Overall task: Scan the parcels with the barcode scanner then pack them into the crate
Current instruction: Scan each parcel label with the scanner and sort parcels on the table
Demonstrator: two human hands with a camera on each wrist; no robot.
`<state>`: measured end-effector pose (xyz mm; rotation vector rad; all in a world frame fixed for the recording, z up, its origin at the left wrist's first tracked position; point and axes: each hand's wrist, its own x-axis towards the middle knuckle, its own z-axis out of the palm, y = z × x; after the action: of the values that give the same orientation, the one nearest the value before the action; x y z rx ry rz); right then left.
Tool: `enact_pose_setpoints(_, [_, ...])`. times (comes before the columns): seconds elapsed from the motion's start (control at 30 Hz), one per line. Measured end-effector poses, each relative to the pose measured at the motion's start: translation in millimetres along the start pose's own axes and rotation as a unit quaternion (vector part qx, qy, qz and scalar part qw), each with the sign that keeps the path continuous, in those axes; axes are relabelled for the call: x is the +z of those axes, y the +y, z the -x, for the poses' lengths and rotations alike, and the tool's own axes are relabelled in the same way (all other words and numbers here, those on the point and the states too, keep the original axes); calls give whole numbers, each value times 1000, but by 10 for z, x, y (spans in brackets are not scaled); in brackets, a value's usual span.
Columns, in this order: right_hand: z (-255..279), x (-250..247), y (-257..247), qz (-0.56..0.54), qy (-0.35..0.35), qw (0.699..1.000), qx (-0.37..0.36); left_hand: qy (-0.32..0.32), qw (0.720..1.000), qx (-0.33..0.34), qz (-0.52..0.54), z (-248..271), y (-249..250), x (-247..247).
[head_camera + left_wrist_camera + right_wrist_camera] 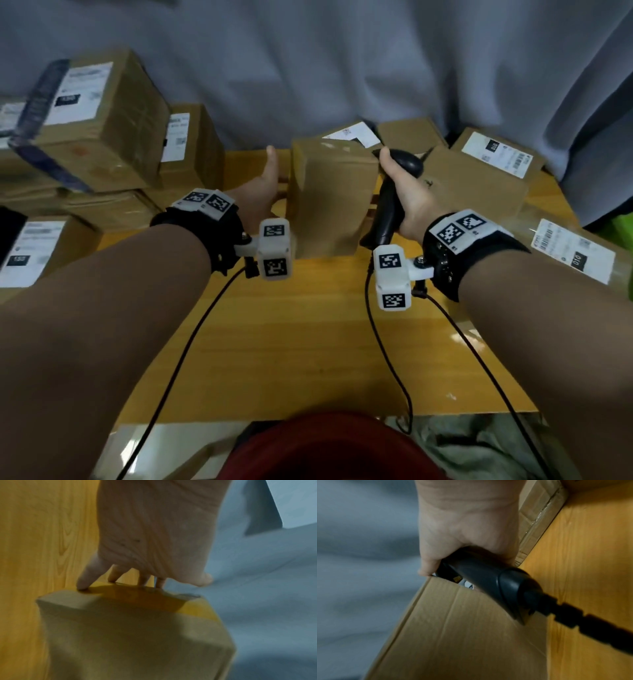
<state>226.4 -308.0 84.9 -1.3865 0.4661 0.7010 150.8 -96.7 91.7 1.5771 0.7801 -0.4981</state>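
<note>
A plain brown parcel (329, 198) stands upright in the middle of the wooden table (308, 342). My left hand (263, 188) is at its left side, thumb raised. In the left wrist view the straight fingertips (82, 585) touch the parcel's (137, 635) edge without curling round it. My right hand (400, 185) grips a black barcode scanner (388, 212) by the handle, right beside the parcel's right side. The right wrist view shows the scanner (496, 582) close over the parcel (462, 628), with a bit of white label under its head. No crate can be made out.
Labelled cardboard parcels are stacked at the left (96, 116) and lower left (44, 250). More lie behind and to the right (479, 178), one at the right edge (575, 250). A grey curtain (342, 68) hangs behind. Black cables (376, 342) trail across the table's front.
</note>
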Motion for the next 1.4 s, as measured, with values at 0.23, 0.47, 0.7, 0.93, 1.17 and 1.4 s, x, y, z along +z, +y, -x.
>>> enact_pose_setpoints(0.23, [13, -118, 96, 16, -53, 998, -21, 4, 991, 54, 121, 98, -129, 190])
enact_pose_setpoints(0.47, [53, -109, 128, 114, -79, 986, -88, 38, 984, 111, 135, 78, -147, 277])
enact_pose_setpoints(0.7, [24, -105, 156, 155, -112, 978, -83, 21, 986, 106, 126, 46, -144, 231])
enact_pose_setpoints(0.93, [86, -132, 174, 167, -167, 966, -104, 29, 996, 25, 82, 99, -152, -9])
enact_pose_setpoints(1.17, [39, -28, 280, 85, -33, 989, -119, 202, 949, 54, 237, 23, -209, -16])
enact_pose_setpoints(1.4, [105, 117, 349, 36, -39, 991, -122, 116, 972, 81, 188, -31, -200, 69])
